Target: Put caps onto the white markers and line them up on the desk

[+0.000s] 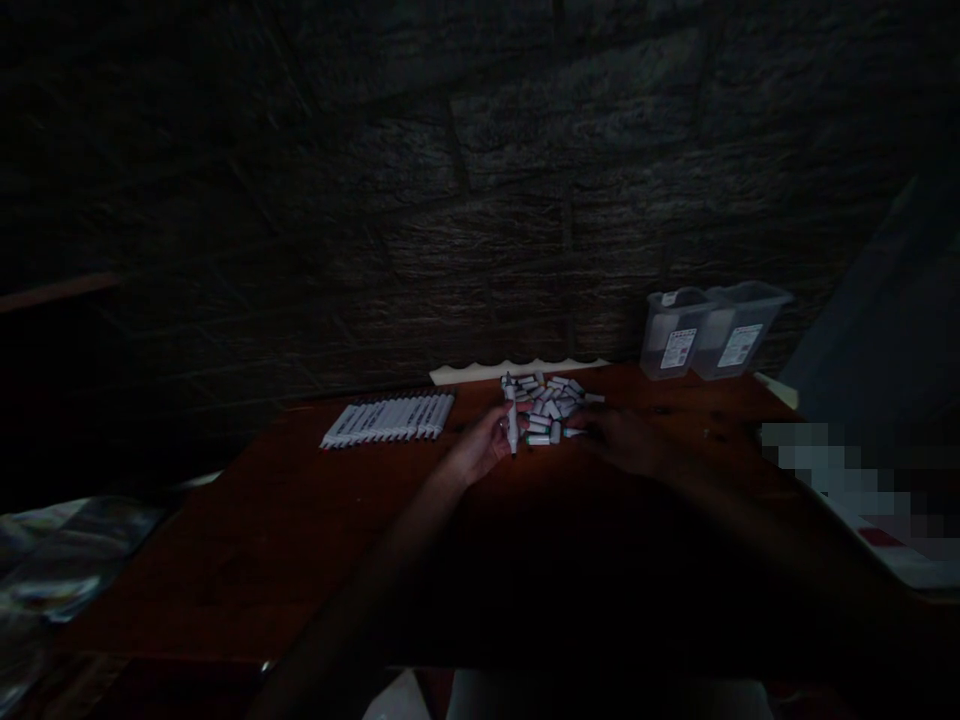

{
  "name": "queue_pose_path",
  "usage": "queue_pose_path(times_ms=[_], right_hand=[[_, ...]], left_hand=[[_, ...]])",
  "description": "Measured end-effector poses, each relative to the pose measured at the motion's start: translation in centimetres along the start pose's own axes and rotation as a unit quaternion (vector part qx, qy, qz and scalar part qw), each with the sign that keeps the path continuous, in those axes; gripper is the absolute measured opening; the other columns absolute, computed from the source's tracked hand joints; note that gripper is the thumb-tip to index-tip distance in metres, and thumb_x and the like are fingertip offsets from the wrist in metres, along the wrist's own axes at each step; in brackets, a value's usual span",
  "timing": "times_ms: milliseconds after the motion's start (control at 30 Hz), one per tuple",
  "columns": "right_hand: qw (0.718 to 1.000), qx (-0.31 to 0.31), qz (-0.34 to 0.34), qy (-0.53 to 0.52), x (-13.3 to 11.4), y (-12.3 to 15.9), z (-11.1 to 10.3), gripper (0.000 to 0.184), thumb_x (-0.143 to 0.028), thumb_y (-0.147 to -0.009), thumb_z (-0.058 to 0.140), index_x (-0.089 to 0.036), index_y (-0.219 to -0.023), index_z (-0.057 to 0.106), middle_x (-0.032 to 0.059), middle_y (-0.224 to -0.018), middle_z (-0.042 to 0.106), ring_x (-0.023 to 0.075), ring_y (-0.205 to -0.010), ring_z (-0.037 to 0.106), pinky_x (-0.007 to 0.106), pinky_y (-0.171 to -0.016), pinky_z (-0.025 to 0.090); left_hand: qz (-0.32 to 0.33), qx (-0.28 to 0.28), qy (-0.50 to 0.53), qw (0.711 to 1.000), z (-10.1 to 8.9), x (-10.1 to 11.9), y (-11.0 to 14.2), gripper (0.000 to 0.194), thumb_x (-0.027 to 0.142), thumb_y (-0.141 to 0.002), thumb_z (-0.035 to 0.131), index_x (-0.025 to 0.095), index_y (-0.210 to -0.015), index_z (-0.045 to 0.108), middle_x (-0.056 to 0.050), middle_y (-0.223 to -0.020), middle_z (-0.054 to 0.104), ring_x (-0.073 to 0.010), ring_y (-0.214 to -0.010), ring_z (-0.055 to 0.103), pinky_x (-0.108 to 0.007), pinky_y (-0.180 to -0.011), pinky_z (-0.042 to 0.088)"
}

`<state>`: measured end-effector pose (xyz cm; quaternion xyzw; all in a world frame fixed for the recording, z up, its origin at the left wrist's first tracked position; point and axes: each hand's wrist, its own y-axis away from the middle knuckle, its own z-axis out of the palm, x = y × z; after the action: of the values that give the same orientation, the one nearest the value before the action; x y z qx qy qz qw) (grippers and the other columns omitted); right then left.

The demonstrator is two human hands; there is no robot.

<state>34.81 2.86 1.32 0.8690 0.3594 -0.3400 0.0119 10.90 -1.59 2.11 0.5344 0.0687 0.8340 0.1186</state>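
The scene is very dark. My left hand [484, 445] is closed around a white marker [512, 420] held upright, just left of a heap of small white caps [553, 405] on the reddish wooden table [315, 520]. My right hand [626, 440] rests at the right edge of that heap, fingertips reaching into the caps; its fingers look curled, and whether they pinch a cap is lost in the dark. A neat row of several white markers [390, 418] lies side by side to the left of my left hand.
Two translucent plastic bins [709, 330] with labels stand at the table's back right. A pale scalloped strip [517, 370] lies along the back edge against a dark stone-patterned wall. Papers lie at the far right [892, 540]; shiny wrapping sits at lower left [52, 560].
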Motion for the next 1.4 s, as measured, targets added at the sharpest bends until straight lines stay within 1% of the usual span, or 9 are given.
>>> queue_pose_path(times_ms=[267, 500, 633, 733, 867, 1067, 1167, 1267, 1400], right_hand=[[1.000, 0.004, 0.000, 0.009, -0.1, 0.0, 0.0, 0.022, -0.020, -0.086, 0.058, -0.023, -0.104, 0.071, 0.0062, -0.108, 0.072, 0.0216, -0.097, 0.067, 0.037, -0.088, 0.051], [0.998, 0.059, 0.016, 0.024, 0.2, -0.2, 0.0, 0.024, -0.016, -0.086, 0.055, -0.021, -0.103, 0.071, 0.0076, -0.110, 0.071, 0.0221, -0.099, 0.067, 0.036, -0.091, 0.050], [0.988, 0.126, 0.050, -0.069, -0.7, -0.2, -0.5, 0.024, -0.032, -0.088, 0.057, -0.020, -0.101, 0.072, 0.0078, -0.101, 0.073, 0.0220, -0.089, 0.068, 0.037, -0.086, 0.052], [0.960, 0.139, 0.055, -0.237, -2.2, -0.2, -0.9, 0.034, -0.048, -0.085, 0.061, -0.020, -0.100, 0.072, 0.0057, -0.104, 0.074, 0.0213, -0.096, 0.067, 0.037, -0.090, 0.051], [0.916, 0.085, 0.035, -0.390, -3.8, 0.1, -1.0, 0.038, -0.051, -0.078, 0.068, -0.023, -0.104, 0.072, 0.0033, -0.108, 0.072, 0.0194, -0.100, 0.065, 0.036, -0.089, 0.050], [0.911, 0.041, -0.002, -0.409, -4.8, 0.6, -1.1, 0.022, -0.042, -0.077, 0.071, -0.023, -0.089, 0.073, 0.0004, -0.096, 0.072, 0.0165, -0.095, 0.064, 0.034, -0.090, 0.048], [0.899, 0.032, 0.019, -0.436, -4.6, 0.5, -1.0, 0.024, -0.043, -0.077, 0.072, -0.023, -0.089, 0.073, 0.0000, -0.091, 0.071, 0.0140, -0.084, 0.062, 0.029, -0.076, 0.050], [0.856, 0.044, 0.065, -0.511, -4.0, 0.3, -0.8, 0.024, -0.043, -0.075, 0.075, -0.021, -0.085, 0.071, -0.0014, -0.079, 0.067, 0.0081, -0.063, 0.053, 0.020, -0.054, 0.041], [0.788, 0.065, 0.111, -0.602, -3.7, 0.0, -0.7, 0.023, -0.037, -0.068, 0.081, -0.018, -0.076, 0.070, -0.0027, -0.070, 0.063, 0.0041, -0.053, 0.040, 0.017, -0.045, 0.028]], left_hand=[[0.024, 0.054, 0.054, 0.997, 0.4, 0.1, 0.0, 0.011, 0.019, -0.085, 0.060, 0.010, -0.086, 0.066, -0.004, -0.068, 0.067, -0.0099, -0.054, 0.057, -0.020, -0.051, 0.045], [0.071, -0.006, 0.039, 0.997, 0.8, -0.1, 0.5, 0.019, 0.022, -0.079, 0.073, 0.013, -0.094, 0.067, -0.004, -0.077, 0.071, -0.0108, -0.061, 0.063, -0.019, -0.054, 0.047], [0.090, -0.017, 0.023, 0.995, 1.5, -0.3, 1.0, 0.024, 0.022, -0.071, 0.080, 0.012, -0.090, 0.069, -0.003, -0.077, 0.072, -0.0104, -0.065, 0.065, -0.018, -0.059, 0.048], [0.106, -0.043, -0.020, 0.993, 2.2, -0.4, 1.5, 0.027, 0.023, -0.066, 0.083, 0.012, -0.087, 0.071, -0.003, -0.073, 0.071, -0.0115, -0.064, 0.065, -0.019, -0.058, 0.046], [0.120, -0.079, -0.087, 0.986, 2.7, -0.5, 1.9, 0.028, 0.028, -0.066, 0.083, 0.012, -0.086, 0.073, -0.004, -0.070, 0.071, -0.0135, -0.064, 0.065, -0.021, -0.060, 0.044], [0.128, -0.100, -0.168, 0.972, 2.7, -0.9, 2.1, 0.029, 0.030, -0.069, 0.082, 0.013, -0.091, 0.074, -0.007, -0.074, 0.073, -0.0152, -0.064, 0.065, -0.022, -0.059, 0.042], [0.124, -0.098, -0.175, 0.972, 2.8, -1.1, 1.9, 0.033, 0.041, -0.078, 0.073, 0.013, -0.095, 0.074, -0.007, -0.069, 0.072, -0.0136, -0.057, 0.060, -0.022, -0.054, 0.039], [0.138, -0.082, -0.180, 0.970, 2.8, -0.8, 1.9, 0.036, 0.046, -0.085, 0.063, 0.012, -0.090, 0.075, -0.007, -0.067, 0.071, -0.0103, -0.049, 0.051, -0.023, -0.050, 0.035], [0.203, -0.045, -0.184, 0.961, 3.4, -0.1, 2.5, 0.033, 0.028, -0.075, 0.076, 0.016, -0.106, 0.072, -0.004, -0.074, 0.072, -0.0112, -0.058, 0.055, -0.023, -0.059, 0.041]])
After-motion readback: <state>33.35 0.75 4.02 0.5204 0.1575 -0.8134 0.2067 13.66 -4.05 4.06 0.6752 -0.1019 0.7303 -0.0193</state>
